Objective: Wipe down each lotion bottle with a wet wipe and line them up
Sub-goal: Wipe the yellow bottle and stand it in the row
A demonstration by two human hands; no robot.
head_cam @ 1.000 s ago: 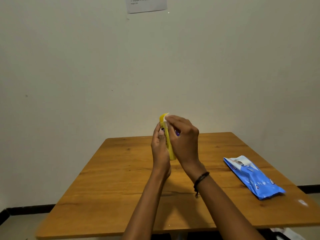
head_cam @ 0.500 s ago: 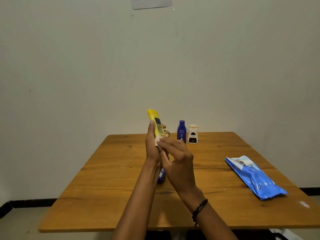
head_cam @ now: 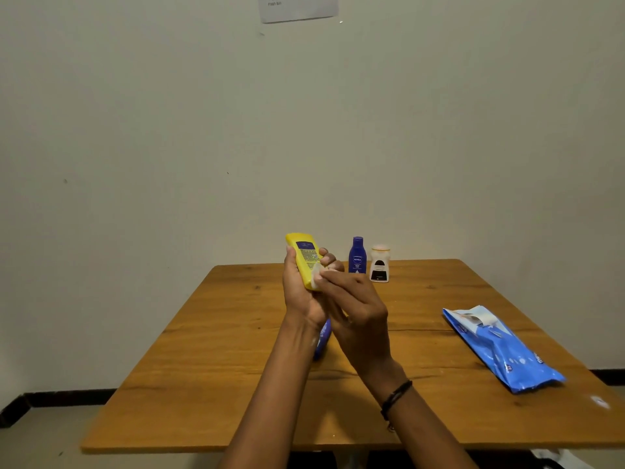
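Observation:
My left hand [head_cam: 301,299] holds a yellow lotion bottle [head_cam: 304,257] upright above the wooden table [head_cam: 216,367]. My right hand [head_cam: 358,313] presses a white wet wipe [head_cam: 318,277] against the bottle's lower front. A dark blue bottle [head_cam: 357,255] and a small white bottle with a dark label [head_cam: 379,264] stand side by side at the table's far edge. Another blue bottle [head_cam: 323,338] lies on the table, mostly hidden behind my left wrist.
A blue pack of wet wipes [head_cam: 500,348] lies on the right side of the table, its flap lifted. A plain wall rises right behind the table with a paper sheet [head_cam: 297,6] stuck up high.
The yellow bottle tilted back and left, uncovering the two standing bottles. My right hand slid the wipe from the bottle's top down to its lower part.

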